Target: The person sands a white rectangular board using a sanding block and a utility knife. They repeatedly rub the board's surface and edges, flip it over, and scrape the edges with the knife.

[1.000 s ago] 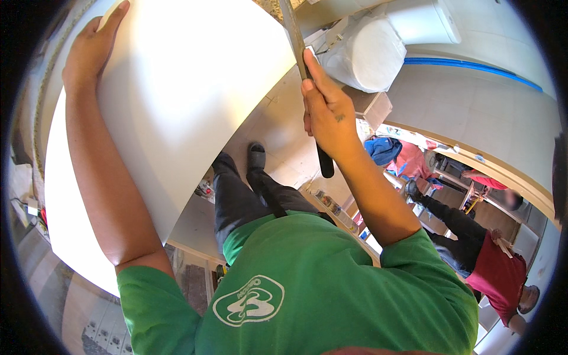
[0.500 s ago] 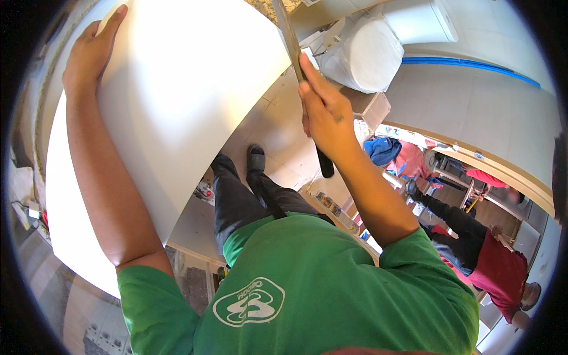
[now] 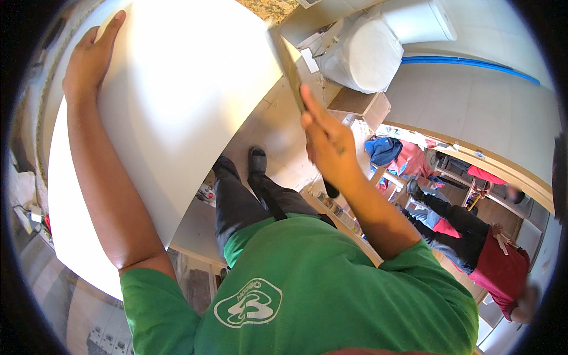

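Note:
A large white panel (image 3: 177, 100) with a smooth bright face stands tilted in front of me. My left hand (image 3: 90, 62) grips its upper left edge, with the thumb on the near side and the other fingers partly hidden. Along the panel's right edge lies a long flat metal file (image 3: 287, 62), blurred by motion. My right hand (image 3: 331, 145) is closed round the file's black handle, whose end shows below the palm. The index finger stretches along the tool toward the blade.
A white toilet (image 3: 370, 56) wrapped in plastic stands at the far right, with a wooden box (image 3: 361, 106) below it. Blue pipes (image 3: 467, 60) run along the wall. At right, past a door frame, a person in a red shirt (image 3: 500, 269) is among scattered items.
My right hand has drawn the file down toward me along the panel's edge. My left hand stays on the panel. The person at right has shifted slightly.

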Action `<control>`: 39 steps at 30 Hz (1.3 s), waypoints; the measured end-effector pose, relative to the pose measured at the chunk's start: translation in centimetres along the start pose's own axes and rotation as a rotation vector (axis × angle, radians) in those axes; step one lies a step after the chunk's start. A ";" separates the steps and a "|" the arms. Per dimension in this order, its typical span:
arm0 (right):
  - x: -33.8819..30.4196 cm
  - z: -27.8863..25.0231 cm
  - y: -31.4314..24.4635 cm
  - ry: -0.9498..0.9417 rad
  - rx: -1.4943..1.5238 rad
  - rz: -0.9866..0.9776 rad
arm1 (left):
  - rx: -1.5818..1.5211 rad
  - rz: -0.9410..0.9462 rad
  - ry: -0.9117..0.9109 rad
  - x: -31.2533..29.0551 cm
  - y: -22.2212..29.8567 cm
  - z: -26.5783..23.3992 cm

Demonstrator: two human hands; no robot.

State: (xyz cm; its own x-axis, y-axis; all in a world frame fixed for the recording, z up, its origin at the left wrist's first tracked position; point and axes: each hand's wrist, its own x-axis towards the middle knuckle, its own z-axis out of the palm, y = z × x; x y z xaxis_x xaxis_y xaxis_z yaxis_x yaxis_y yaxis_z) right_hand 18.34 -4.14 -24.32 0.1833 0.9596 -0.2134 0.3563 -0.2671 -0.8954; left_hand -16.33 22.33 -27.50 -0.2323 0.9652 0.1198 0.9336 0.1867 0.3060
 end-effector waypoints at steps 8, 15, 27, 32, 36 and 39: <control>4.2 0.1 0.2 0.042 0.055 0.006 | 0.008 -0.009 0.024 0.0 0.2 0.1; -1.2 0.3 -0.9 -0.032 -0.019 0.091 | 0.024 0.023 0.063 0.4 -0.4 0.5; -1.9 0.8 -0.5 -0.005 0.005 0.072 | 0.011 -0.005 -0.015 0.2 -0.1 0.0; 3.5 -0.4 0.7 0.098 -0.037 0.017 | 0.026 -0.014 0.009 0.3 0.0 0.3; 4.6 -0.3 1.1 0.120 -0.034 0.057 | 0.123 0.005 0.122 0.5 0.1 0.8; 1.3 -0.1 0.9 0.170 0.114 0.209 | 0.034 -0.015 0.024 0.6 -0.2 0.6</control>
State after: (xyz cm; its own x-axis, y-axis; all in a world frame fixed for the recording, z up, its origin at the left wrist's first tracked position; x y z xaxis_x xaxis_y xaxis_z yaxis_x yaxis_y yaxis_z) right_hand 18.99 -3.14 -25.31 0.3962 0.8536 -0.3382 0.1912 -0.4369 -0.8789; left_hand -16.46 23.00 -28.02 -0.2528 0.9576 0.1380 0.9384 0.2079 0.2761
